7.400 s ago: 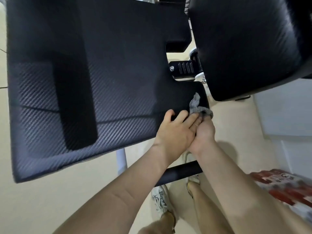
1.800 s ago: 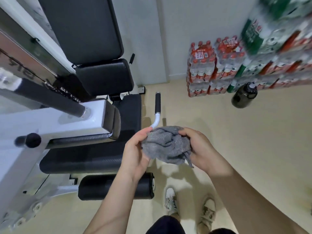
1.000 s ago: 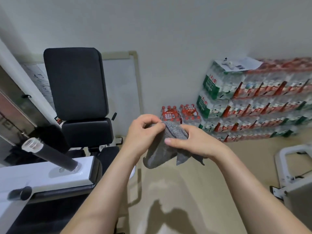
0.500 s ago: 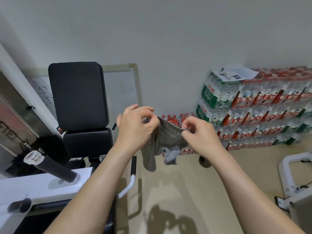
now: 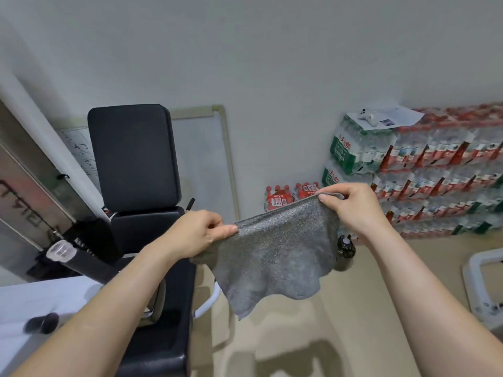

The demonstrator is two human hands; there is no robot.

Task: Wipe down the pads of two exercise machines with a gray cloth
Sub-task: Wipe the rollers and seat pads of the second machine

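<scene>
The gray cloth (image 5: 275,254) hangs spread out in the air in front of me. My left hand (image 5: 198,232) pinches its left top corner and my right hand (image 5: 351,205) pinches its right top corner. To the left stands an exercise machine with an upright black back pad (image 5: 133,156), a smaller black pad (image 5: 147,227) below it and a black seat pad (image 5: 163,322) lower down, partly hidden by my left arm.
A black foam roller bar (image 5: 81,259) and the machine's white frame (image 5: 40,300) are at the left. Stacked packs of bottled water (image 5: 422,170) line the right wall. A dark bottle (image 5: 345,251) stands on the beige floor. Another white machine part (image 5: 484,287) is at right.
The cloth was bunched between my hands; my hands have moved apart and it now hangs open and flat. Earlier I turned away from the first machine's pad.
</scene>
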